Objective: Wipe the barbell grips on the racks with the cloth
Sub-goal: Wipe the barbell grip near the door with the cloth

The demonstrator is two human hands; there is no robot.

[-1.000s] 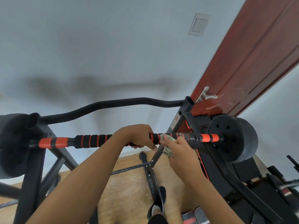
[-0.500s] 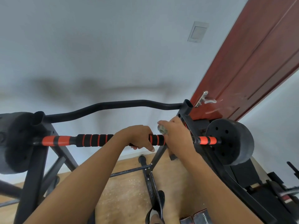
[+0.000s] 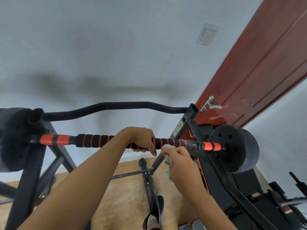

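- barbell point(image 3: 96, 141) lies level across the rack point(image 3: 191, 118), black foam grip point(image 3: 172, 143) with thin orange rings along its middle
- left hand point(image 3: 141, 140) — wrapped over the foam grip near centre, fingers curled round the top and pressed together, thumb tip showing below the bar
- right hand point(image 3: 181, 163) just right of the left, slightly below the bar, back of hand to the camera
- right fingers curled and bunched tight round a pale green cloth point(image 3: 168, 161); can't tell where the thumb sits
- cloth: top edge touching the underside of the foam grip, right next to the left thumb; the rest hangs crumpled down the palm side
- solid orange sleeves at both ends of the bar, outside the foam
- black weight plate point(image 3: 235, 150) on the right end, another point(image 3: 11, 138) on the left end, partly cut off by the frame edge
- curved black bar point(image 3: 108, 107) joins the two rack uprights, behind and above the barbell
- red-brown door point(image 3: 265, 72) at right with a metal handle point(image 3: 208, 103) — close behind the right upright
- wall plate point(image 3: 206, 34) on the grey wall
- wooden floor point(image 3: 126, 196) below, rack base struts on it
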